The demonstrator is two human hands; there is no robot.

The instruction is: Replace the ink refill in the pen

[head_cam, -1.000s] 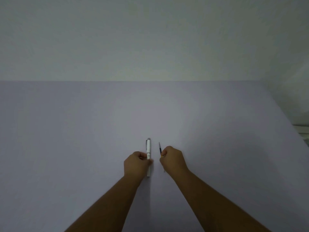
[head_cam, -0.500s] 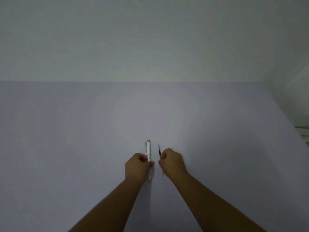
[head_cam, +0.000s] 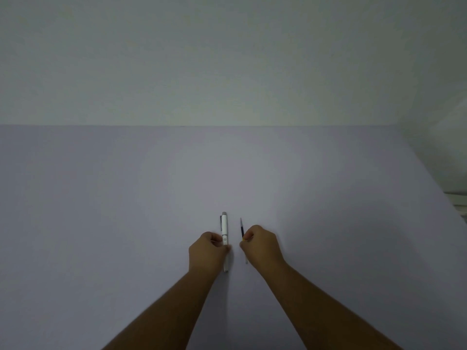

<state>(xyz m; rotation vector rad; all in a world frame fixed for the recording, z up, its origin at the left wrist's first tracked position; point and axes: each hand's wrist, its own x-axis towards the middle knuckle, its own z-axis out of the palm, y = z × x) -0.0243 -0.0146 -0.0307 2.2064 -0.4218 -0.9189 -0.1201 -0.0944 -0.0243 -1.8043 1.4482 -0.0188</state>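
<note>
Head view, dim light. Left hand [head_cam: 208,251] is curled closed around the pen [head_cam: 224,229], pinching the white barrel near its middle; the pen runs from 12 to 6 o'clock, clip end at 12, tip end showing below the hand at 6. Right hand [head_cam: 261,246] is closed on the refill [head_cam: 242,228], a thin dark rod also lying 12 to 6, its far end pointing to 12 and a pale tail showing below the hand at 6. Refill sits at 3 o'clock of the pen, just beside it, roughly parallel, not touching. Both lie low over the table [head_cam: 101,223], a plain pale surface; cannot tell whether either rests on it or is lifted clear. Pen appears whole: no gap in the barrel, no loose parts on the table. Cannot tell whether this refill is the new one or the spent one. Judgement: task is at an early step, with pen and refill each taken up and the barrel not yet opened. Next move likely calls for freeing the right hand's fingers, or parking the refill at 3 o'clock, so that both hands can grip the barrel on either side of its joint and twist. Risk: the refill is thin and round and may roll if set down carelessly.
</note>
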